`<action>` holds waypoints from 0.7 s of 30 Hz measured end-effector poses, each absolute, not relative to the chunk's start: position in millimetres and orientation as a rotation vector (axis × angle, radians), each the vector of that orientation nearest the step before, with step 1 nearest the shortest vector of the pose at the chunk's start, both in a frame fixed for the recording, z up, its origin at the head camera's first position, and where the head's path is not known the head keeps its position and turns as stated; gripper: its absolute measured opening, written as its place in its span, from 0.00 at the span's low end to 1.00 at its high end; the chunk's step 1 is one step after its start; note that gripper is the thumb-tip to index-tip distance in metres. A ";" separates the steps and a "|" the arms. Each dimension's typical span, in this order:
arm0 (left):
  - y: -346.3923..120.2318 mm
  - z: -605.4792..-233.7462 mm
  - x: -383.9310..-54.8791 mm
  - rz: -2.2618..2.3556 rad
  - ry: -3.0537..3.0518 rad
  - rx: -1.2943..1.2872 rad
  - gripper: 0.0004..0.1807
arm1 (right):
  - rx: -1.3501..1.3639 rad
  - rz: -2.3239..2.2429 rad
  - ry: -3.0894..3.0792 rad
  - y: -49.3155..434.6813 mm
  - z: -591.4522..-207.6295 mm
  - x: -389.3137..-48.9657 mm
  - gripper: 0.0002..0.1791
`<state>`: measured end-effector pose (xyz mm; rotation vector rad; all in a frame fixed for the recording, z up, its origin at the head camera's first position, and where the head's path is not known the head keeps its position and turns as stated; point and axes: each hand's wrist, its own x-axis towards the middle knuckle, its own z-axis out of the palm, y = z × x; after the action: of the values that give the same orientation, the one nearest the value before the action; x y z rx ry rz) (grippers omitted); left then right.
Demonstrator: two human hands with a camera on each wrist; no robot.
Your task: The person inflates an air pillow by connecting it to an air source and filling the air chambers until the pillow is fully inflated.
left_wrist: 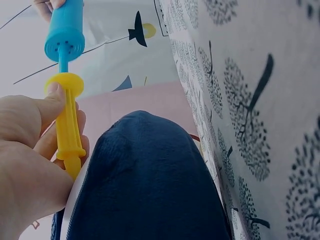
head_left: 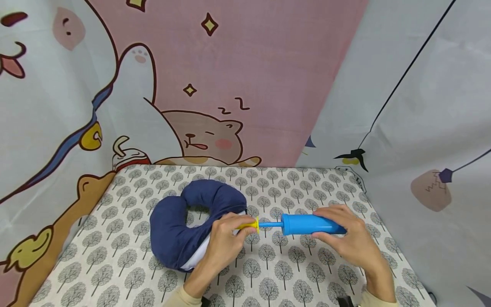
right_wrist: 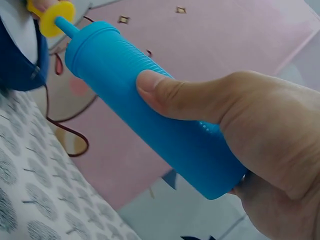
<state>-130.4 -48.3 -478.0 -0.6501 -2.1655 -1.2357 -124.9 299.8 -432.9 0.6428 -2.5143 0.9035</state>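
Observation:
A blue hand air pump (head_left: 301,224) is held level above the cloth, its thin blue rod (head_left: 270,224) partly drawn out of the barrel. My right hand (head_left: 352,232) grips the barrel, with the thumb lying along its side in the right wrist view. My left hand (head_left: 226,236) holds the pump's yellow end piece (left_wrist: 69,125) between thumb and fingers. That piece has a round flange and a narrow tip, which points toward the navy U-shaped neck pillow (head_left: 168,230). Whether the tip touches the pillow I cannot tell. A white strip (head_left: 199,255) shows along the pillow's near edge, partly behind my left hand.
The table is covered by a white cloth (head_left: 284,270) printed with grey trees. Behind it and at both sides hang fabric walls (head_left: 268,76) with cartoon animals. A black cord (head_left: 432,297) shows at the right edge of the table.

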 end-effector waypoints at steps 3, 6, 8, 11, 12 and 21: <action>-49.2 -476.9 -130.2 -1.229 -2.171 -0.640 0.14 | 0.592 0.906 -2.537 310.1 -432.5 -123.1 0.34; -49.9 -475.2 -130.6 -1.217 -2.170 -0.635 0.14 | 0.548 0.905 -2.564 319.8 -432.2 -121.7 0.34; -50.5 -474.3 -130.8 -1.211 -2.165 -0.635 0.14 | 0.528 0.914 -2.569 325.3 -431.7 -120.5 0.35; -51.1 -473.6 -131.2 -1.202 -2.158 -0.634 0.14 | 0.483 0.929 -2.591 333.4 -430.2 -118.2 0.36; -51.5 -473.8 -131.4 -1.202 -2.157 -0.633 0.14 | 0.475 0.941 -2.591 335.7 -429.8 -117.6 0.36; -53.3 -474.7 -133.2 -1.186 -2.153 -0.617 0.14 | 0.431 0.995 -2.541 344.2 -429.2 -114.1 0.35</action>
<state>-133.2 -53.3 -474.7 -0.6174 -2.1533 -1.1858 -114.1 344.2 -429.2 0.4308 -2.5410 0.9945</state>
